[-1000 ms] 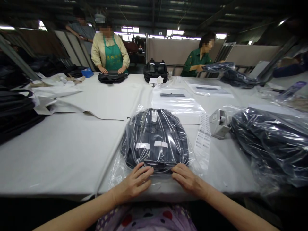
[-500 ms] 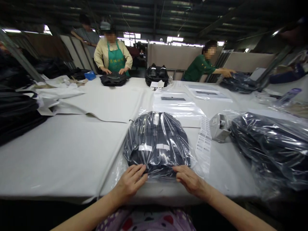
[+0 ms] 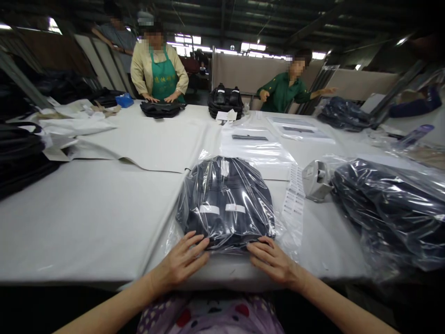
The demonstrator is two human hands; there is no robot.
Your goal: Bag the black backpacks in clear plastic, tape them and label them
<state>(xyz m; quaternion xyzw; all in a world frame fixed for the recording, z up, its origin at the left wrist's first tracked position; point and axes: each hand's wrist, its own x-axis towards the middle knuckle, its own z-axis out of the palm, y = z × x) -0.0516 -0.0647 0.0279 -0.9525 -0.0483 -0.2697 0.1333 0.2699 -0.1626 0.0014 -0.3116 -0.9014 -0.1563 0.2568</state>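
Observation:
A dark bag in clear plastic (image 3: 229, 195) lies on the white table (image 3: 86, 222) in front of me, with two white strips on it. At its lower left edge, my left hand (image 3: 182, 260) rests with fingers spread on the plastic. My right hand (image 3: 273, 260) touches the lower right edge, its fingers also apart. A strip of printed labels (image 3: 293, 199) lies just right of the bag.
A tape dispenser (image 3: 317, 181) and wrapped dark bags (image 3: 392, 204) are on the right. Flat plastic sleeves (image 3: 257, 150) lie beyond my bag. Black bags (image 3: 24, 160) are stacked at left. Across the table, one person handles a black bag (image 3: 162, 109); another wears green (image 3: 287, 93).
Both hands have shifted slightly along the bag's near edge, fingers a little more spread. The person in green has raised an arm off the wrapped bags. The view has tilted slightly.

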